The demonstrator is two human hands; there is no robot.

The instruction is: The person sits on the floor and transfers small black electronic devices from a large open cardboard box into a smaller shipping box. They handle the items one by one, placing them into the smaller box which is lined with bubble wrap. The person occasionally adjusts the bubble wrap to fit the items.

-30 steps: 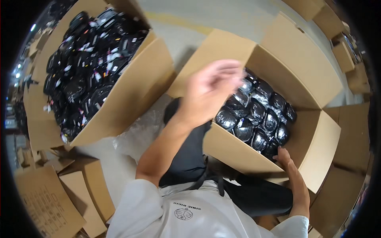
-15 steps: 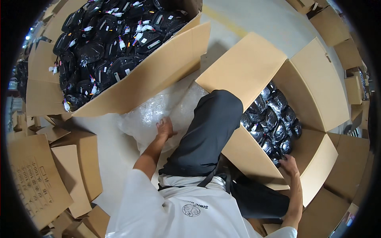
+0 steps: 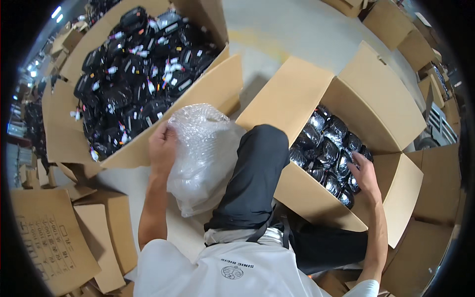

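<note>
My left hand (image 3: 162, 144) grips a clear bubble-wrap bag (image 3: 204, 157) and holds it up beside my raised knee (image 3: 257, 163) in dark trousers. My right hand (image 3: 365, 174) rests with spread fingers on shiny wrapped black items (image 3: 326, 148) packed in an open cardboard box (image 3: 376, 114) on the right. A bigger open cardboard box (image 3: 208, 91) at upper left is full of loose black devices with cables (image 3: 133, 74).
Flattened cardboard sheets (image 3: 49, 237) lie at lower left. More cardboard boxes (image 3: 435, 183) stand along the right edge and at the top right (image 3: 410, 34). Grey concrete floor (image 3: 282, 34) shows between the two open boxes.
My left hand went from over the right box down to the floor, and now lifts the bubble-wrap bag. My right hand moved from the box's front edge onto the wrapped items.
</note>
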